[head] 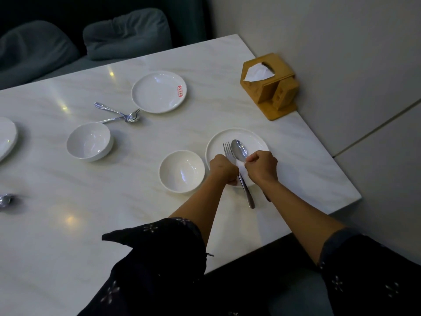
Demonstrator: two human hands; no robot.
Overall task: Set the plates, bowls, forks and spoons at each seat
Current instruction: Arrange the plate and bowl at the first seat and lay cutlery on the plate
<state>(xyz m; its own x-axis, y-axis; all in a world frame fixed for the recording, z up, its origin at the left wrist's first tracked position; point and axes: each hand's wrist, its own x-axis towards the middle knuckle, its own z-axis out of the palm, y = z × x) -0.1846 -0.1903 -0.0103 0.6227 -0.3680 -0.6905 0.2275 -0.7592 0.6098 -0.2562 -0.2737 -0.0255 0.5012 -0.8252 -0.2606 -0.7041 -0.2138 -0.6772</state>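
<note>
Head view: two hands set a fork and a spoon on the near plate.

Left hand (222,168) is closed on the fork (228,152); right hand (262,165) pinches the spoon (238,149), both utensils lying on the plate (252,137) under the fingers. Just left of the left hand stands a bowl (181,171). Farther beyond the fingers are two loose forks (127,116), a second bowl (89,141) and a second plate (158,91) on the table (68,183); a wooden tissue holder (268,85) is at the right edge.
</note>
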